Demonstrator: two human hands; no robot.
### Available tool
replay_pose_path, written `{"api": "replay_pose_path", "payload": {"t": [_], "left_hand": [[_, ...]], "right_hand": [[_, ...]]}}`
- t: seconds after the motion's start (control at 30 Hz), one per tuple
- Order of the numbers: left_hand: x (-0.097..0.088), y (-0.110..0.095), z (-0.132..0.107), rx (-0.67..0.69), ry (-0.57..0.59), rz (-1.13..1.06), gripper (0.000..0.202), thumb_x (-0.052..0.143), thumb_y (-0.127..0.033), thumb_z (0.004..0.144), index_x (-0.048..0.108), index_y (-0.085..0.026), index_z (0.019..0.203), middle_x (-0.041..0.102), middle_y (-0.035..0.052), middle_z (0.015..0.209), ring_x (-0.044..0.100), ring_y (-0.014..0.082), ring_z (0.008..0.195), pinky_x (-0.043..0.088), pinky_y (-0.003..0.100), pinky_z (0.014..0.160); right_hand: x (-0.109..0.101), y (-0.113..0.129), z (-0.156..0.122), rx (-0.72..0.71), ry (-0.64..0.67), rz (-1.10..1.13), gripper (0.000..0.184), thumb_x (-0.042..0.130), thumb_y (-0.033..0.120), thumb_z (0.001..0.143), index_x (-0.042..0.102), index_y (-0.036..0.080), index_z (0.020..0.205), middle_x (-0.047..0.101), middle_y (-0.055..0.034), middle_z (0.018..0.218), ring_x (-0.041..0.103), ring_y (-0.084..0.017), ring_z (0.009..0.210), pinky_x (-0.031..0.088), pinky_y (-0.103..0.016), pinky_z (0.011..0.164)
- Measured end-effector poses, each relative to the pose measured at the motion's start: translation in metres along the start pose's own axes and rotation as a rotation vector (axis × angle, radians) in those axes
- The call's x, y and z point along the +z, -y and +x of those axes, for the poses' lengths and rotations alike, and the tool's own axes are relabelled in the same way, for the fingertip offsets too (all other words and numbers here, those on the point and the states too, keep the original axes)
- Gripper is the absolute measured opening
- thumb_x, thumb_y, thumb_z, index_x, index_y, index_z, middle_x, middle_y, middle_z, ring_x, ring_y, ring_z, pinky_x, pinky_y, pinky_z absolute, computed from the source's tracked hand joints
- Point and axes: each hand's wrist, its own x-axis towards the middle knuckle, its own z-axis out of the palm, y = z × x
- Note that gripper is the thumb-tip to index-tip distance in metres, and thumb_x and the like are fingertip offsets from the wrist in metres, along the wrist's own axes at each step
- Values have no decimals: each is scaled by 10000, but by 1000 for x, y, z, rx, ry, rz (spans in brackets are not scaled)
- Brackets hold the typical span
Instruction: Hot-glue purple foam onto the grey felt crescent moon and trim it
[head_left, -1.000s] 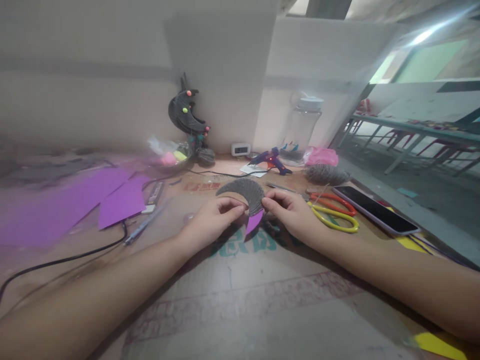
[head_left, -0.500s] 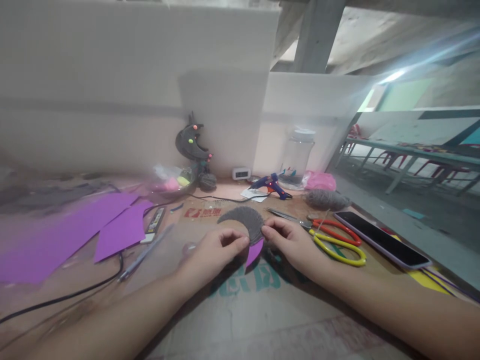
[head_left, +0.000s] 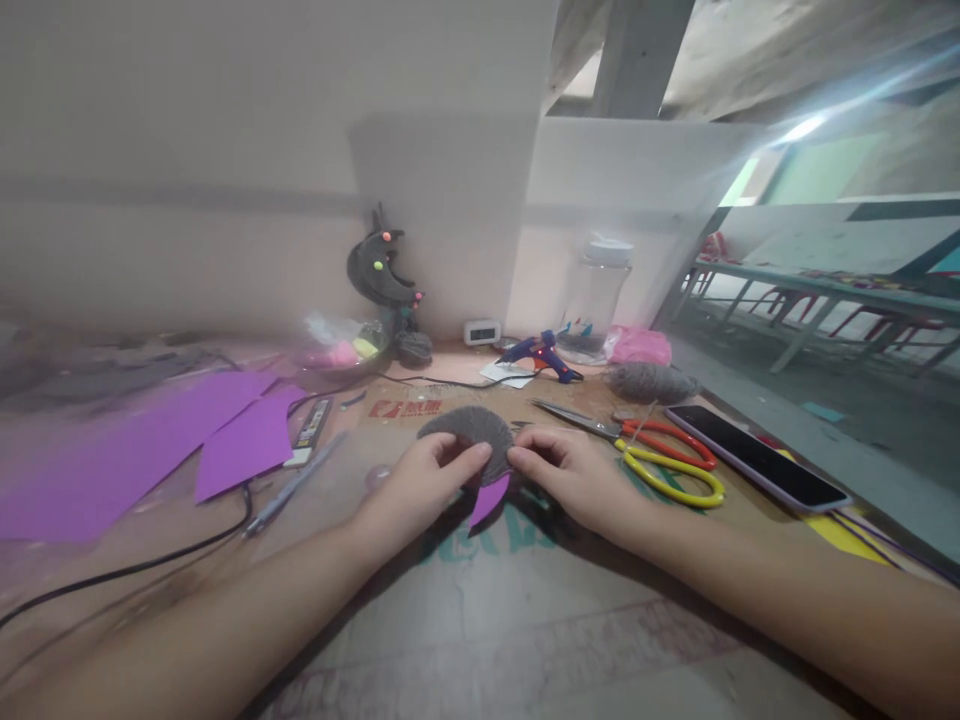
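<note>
A crescent moon shape (head_left: pixel 480 425), mostly wrapped in grey yarn, is held just above the cardboard-covered table. Its lower tip shows bare purple card (head_left: pixel 490 498). My left hand (head_left: pixel 435 480) pinches the crescent on its inner side with thumb and fingers. Across from it, my right hand (head_left: pixel 566 475) is closed at the outer edge, near where the yarn meets the purple. Any yarn strand between the fingers is too fine to make out. Scissors (head_left: pixel 667 465) with orange and yellow handles lie just beyond my right hand.
A phone (head_left: pixel 757 455) and a grey yarn ball (head_left: pixel 651 382) are at the right. Behind stand a glue gun (head_left: pixel 541 355), a small clock (head_left: pixel 481 332), a clear jar (head_left: pixel 600 290) and a grey crescent ornament (head_left: pixel 371 270). Purple sheets (head_left: pixel 244 445), a pen (head_left: pixel 292 490) and a black cable (head_left: pixel 135 568) lie left.
Both hands and the crescent have shifted slightly left. The crescent is turned a little, and my left thumb now covers more of its inner side. The view has tilted slightly.
</note>
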Motion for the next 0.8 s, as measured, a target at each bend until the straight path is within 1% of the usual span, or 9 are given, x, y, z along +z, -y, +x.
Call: {"api": "replay_pose_path", "payload": {"t": [0.1,0.2,0.3,0.37,0.47,0.53,0.6,0.73,0.8], "left_hand": [[-1,-1,-1,-12,-37,-32,334,675,-490,780,630,-171,691,644,19,676,577,174,656,427,273,623],[-2,-1,-2,-20,-66,-7,367,658,-516,794,605,-175,668,619,10,650,557,167,637,400,272,599],[-3,-2,-3,-24,-74,32,395,649,-527,802,572,-179,631,571,-9,607,517,149,600,371,268,579],[-3,-2,-2,-25,-73,32,389,643,-516,808,570,-179,630,561,-14,605,504,142,589,363,267,573],[-3,2,0,-13,-85,18,391,630,-520,814,571,-177,634,562,-11,615,506,143,585,361,267,566],[-3,6,1,-8,-97,18,406,625,-543,812,573,-175,647,556,-11,615,512,148,587,365,270,567],[-3,10,2,-14,-105,21,416,619,-564,810,579,-174,671,560,-14,619,515,151,586,368,271,564],[-2,10,2,1,-95,32,404,608,-549,823,575,-179,664,581,-17,627,522,147,594,374,261,569],[-2,7,1,14,-82,29,377,604,-517,832,584,-183,659,597,-11,630,527,150,596,370,260,564]], "right_hand": [[-5,-2,-2,-10,-29,-12,292,465,412,946,629,194,841,652,-26,799,589,-167,755,448,-282,689],[-11,-6,-9,-85,-135,-154,205,549,395,918,598,200,881,625,-18,786,547,-153,698,424,-278,640],[-14,-6,-14,-243,-108,-322,199,567,369,924,577,202,815,594,-19,767,515,-146,681,413,-282,637],[-17,-5,-10,-272,-87,-381,163,558,350,932,604,199,893,621,-39,824,548,-159,725,432,-291,660],[-28,-11,5,-254,-111,-480,181,568,299,920,630,177,1038,670,-99,997,609,-212,890,478,-351,791],[-39,-20,16,-257,-61,-590,222,600,285,897,657,167,1076,673,-134,1116,601,-268,1052,459,-425,921],[-46,-29,21,-230,-14,-665,239,621,276,879,681,162,1080,677,-147,1138,592,-296,1098,443,-461,958],[-39,-23,15,-132,-7,-535,208,563,311,916,701,160,880,698,-96,884,630,-230,862,493,-389,797],[-26,-10,8,-31,27,-350,191,597,332,890,698,171,910,697,-71,871,621,-186,760,499,-337,695]]}}
